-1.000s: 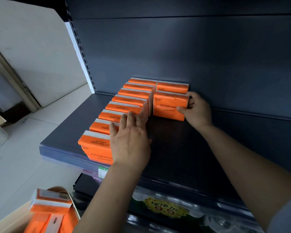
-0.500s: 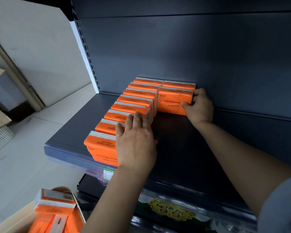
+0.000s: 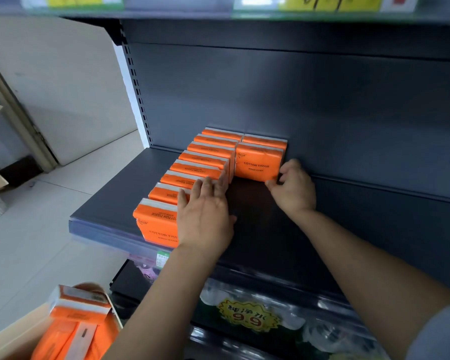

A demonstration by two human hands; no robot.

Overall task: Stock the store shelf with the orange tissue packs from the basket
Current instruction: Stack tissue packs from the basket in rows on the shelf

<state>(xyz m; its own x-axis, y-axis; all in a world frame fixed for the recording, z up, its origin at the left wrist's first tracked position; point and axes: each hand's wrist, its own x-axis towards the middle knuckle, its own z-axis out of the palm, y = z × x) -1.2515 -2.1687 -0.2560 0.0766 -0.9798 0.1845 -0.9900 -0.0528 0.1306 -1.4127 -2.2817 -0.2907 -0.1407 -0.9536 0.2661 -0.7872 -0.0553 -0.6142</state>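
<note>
Basket (image 3: pixel 13 331): several orange tissue packs (image 3: pixel 78 307) remain, exact count hidden.
Left hand (image 3: pixel 205 219): flat, fingers straight, pressed against the first row, holding nothing.
First row (image 3: pixel 200 159): eight packs.
Right hand (image 3: pixel 294 188): fingers curled round the front pack (image 3: pixel 257 165).
Second row: two packs.
Shelf (image 3: pixel 270 229): ten stocked, mostly bare; likely early.

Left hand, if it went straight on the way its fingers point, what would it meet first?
Probably the front pack of the short second row: the left hand lies flat against the long row, fingers aimed backward, that pack's near corner just ahead. Depth is unclear.
</note>
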